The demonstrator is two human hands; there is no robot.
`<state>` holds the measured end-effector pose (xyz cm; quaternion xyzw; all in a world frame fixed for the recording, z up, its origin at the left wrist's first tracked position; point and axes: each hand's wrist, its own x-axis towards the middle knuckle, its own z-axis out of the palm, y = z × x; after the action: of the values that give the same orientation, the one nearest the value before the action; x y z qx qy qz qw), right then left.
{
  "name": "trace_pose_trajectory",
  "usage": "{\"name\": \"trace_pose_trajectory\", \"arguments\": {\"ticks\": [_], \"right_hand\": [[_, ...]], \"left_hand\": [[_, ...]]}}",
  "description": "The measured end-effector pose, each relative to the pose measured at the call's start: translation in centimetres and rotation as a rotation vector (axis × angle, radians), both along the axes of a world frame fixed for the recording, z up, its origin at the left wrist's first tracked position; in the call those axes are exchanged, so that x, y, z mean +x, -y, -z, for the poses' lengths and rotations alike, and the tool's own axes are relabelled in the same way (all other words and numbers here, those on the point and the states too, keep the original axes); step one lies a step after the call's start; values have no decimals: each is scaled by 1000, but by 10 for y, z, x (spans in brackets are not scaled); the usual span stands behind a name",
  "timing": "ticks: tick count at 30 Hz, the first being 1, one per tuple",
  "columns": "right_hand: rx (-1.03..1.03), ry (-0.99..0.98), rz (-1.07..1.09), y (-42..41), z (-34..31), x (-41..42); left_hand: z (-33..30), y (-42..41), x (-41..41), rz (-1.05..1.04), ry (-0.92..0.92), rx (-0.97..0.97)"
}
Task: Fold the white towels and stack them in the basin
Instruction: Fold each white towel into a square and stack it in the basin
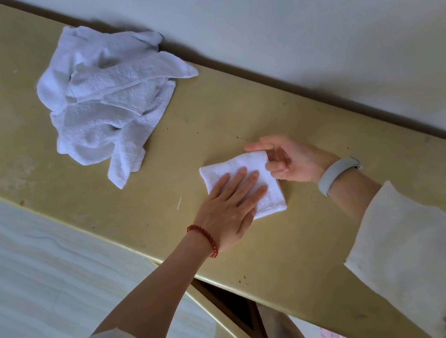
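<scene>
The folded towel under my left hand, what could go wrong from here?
1. The left hand only presses flat on the folded towel; once lifted, the fold may spring open.
2. The right hand has only a light grip at the towel's edge, so a lift could drag the layers askew.
3. No basin shows in this view, so the carry may be long, and the loose towel pile still waits on the table.
</scene>
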<state>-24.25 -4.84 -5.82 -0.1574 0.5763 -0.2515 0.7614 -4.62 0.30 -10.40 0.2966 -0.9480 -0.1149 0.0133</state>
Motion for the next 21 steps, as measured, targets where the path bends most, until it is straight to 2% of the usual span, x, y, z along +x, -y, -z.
{"name": "trace_pose_trajectory", "arguments": {"ticks": [5,7,9,12,14,16,17,19,21], "right_hand": [[137,119,320,-1,-1,-7],[156,68,385,-2,-5,-9],[87,-219,385,-6,-7,-6],[-285,-860,326,-18,-6,1],[-660,-1134,123,-33,-8,12],[-991,-1279,-177,-48,-4,28],[-1094,-1306,-334,-53,2,35],[-1080,-1297,-649,-60,16,47],[-979,-1308,-803,-64,30,49]], "left_hand": [[0,0,-1,9,30,8],[-2,0,-1,9,38,14],[-6,0,-2,-6,-6,54],[-13,2,-1,-70,-171,95],[-14,6,1,-168,-191,16],[-16,9,1,-279,-73,-50],[-16,9,-1,-321,8,-61],[-13,9,-2,-389,142,-19],[-7,11,0,-418,243,64]]}}
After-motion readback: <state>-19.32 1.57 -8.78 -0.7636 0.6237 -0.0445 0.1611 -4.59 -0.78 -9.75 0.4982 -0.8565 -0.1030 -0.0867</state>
